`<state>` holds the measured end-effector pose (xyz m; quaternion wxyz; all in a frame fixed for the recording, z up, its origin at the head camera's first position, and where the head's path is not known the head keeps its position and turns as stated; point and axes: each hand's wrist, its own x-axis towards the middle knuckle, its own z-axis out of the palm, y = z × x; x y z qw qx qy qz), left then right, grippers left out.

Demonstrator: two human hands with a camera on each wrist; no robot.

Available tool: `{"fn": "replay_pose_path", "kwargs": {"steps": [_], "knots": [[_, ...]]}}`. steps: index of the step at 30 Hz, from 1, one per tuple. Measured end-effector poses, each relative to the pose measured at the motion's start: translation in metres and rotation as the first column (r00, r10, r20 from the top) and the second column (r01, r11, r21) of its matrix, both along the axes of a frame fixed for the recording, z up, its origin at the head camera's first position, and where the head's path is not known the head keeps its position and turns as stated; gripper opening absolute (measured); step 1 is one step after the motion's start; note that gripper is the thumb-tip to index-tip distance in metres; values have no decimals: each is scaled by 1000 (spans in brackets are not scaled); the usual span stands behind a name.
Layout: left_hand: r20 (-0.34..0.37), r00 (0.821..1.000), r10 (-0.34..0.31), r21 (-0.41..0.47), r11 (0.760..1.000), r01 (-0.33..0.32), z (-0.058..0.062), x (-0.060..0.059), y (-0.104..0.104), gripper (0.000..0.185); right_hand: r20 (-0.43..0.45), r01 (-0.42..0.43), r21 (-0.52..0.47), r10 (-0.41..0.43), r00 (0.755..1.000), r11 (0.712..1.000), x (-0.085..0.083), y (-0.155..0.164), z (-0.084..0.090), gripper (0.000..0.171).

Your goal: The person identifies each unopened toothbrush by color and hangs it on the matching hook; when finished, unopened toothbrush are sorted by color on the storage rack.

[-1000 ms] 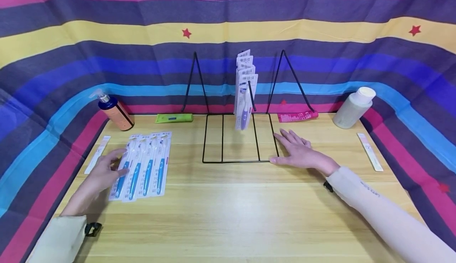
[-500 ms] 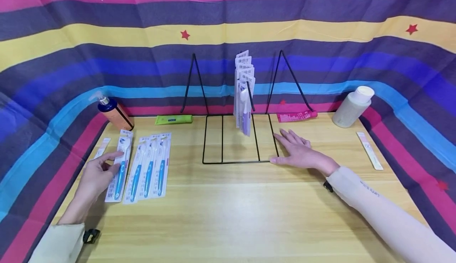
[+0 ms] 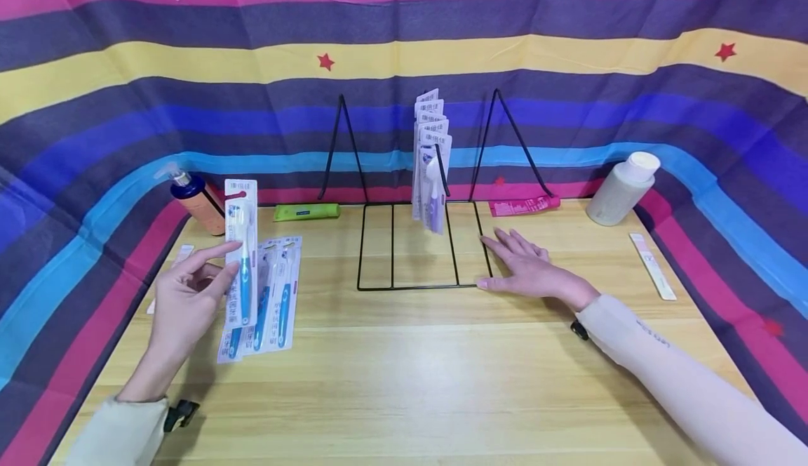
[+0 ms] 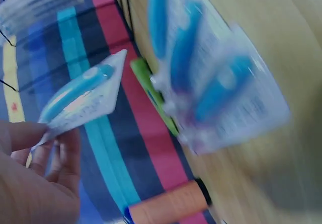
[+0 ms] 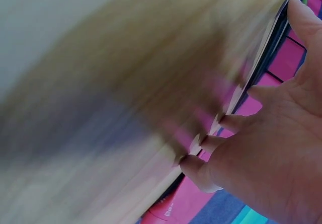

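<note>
Toothbrush pack [image 3: 247, 276]: clamped in fingers of left hand [image 3: 187, 297], toward left edge of worktop [image 3: 404, 375]
Right hand [image 3: 527, 271]: fingers apart, at right edge of wire rack [image 3: 393, 248]

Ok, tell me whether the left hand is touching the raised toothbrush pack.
Touching. The head view shows it: the left hand pinches the toothbrush pack near its left edge, holding it up.

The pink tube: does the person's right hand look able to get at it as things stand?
Probably yes: the pink tube lies just beyond the right hand, spread at the side of the rack, and nothing shows in the way between them.
</note>
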<state>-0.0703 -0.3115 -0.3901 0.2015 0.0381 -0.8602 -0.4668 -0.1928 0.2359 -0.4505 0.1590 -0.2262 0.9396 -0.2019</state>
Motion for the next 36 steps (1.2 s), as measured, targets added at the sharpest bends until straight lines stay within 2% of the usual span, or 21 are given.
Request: {"fn": "replay_pose_path", "kwargs": {"steps": [4, 7, 10, 14, 19, 21, 23, 26, 29, 33, 36], "knots": [[-116, 993, -31, 82, 996, 41, 6, 3, 21, 31, 6, 0, -1, 0, 1000, 1000, 0, 0, 1, 103], [-217, 974, -72, 135, 986, 103, 5, 4, 34, 29, 10, 2, 0, -2, 1000, 1000, 0, 1, 1, 104], [-362, 921, -142, 206, 952, 227, 0, 2, 47, 28, 14, 7, -3, -7, 1000, 1000, 0, 1, 0, 104], [-510, 833, -214, 261, 884, 387, -4, 4, 64, 29, 12, 8, -8, -8, 1000, 1000, 1, -1, 0, 104], [-625, 729, -281, 229, 826, 515, 0, 9, 87, 26, 11, 14, -5, -14, 1000, 1000, 0, -2, 0, 104], [-665, 680, -311, 211, 795, 569, 0, 9, 95, 24, 11, 16, -4, -16, 1000, 1000, 0, -2, 0, 104], [-682, 652, -332, 193, 778, 598, -1, 6, 101, 22, 10, 16, -1, -16, 1000, 1000, 0, -2, 1, 103], [-677, 647, -351, 177, 776, 605, -4, 1, 106, 21, 7, 13, 0, -13, 1000, 1000, 0, -2, 1, 103], [-640, 675, -366, 163, 795, 585, -7, -4, 108, 24, 9, 14, 1, -14, 1000, 1000, 0, -2, 1, 103], [-615, 697, -368, 145, 817, 558, -10, -11, 110, 29, 11, 15, -3, -15, 1000, 1000, 0, -2, 1, 103], [-611, 707, -356, 139, 831, 539, -13, -17, 112, 31, 6, 12, -2, -12, 1000, 1000, 0, -1, 0, 103]]}}
